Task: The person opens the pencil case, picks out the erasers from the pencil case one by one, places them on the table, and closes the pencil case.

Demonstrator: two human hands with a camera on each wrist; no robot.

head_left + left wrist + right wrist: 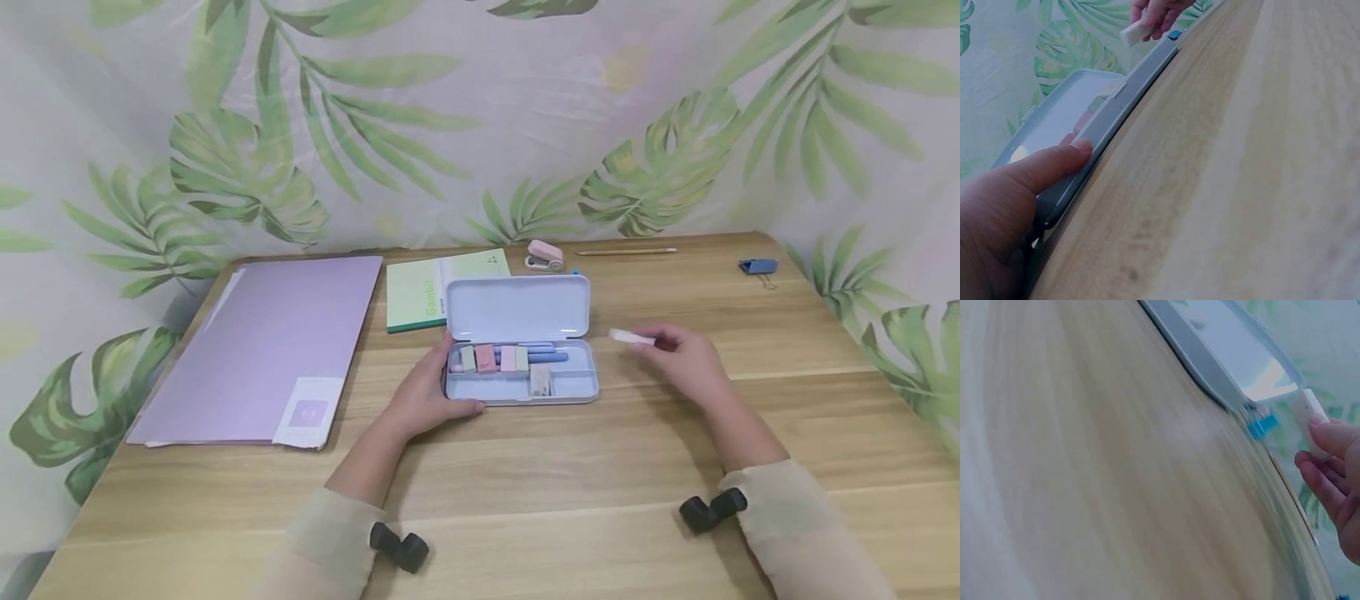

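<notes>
Right fingers (670, 335) pinching white block (628, 337), left fingers (435, 360) gripping pencil case (487, 387), coloured blocks (486, 358), blue pens (551, 357) inside

A notebook (415, 290) (plus stapler (544, 254)) suggests a study desk (555, 483).

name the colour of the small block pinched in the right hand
White; the block shows best in the right wrist view.

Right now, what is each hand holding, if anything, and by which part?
The left hand grips an open, pale-blue rectangular case by its left end; the right hand pinches a white rectangular block by the end farther from the case.
</notes>
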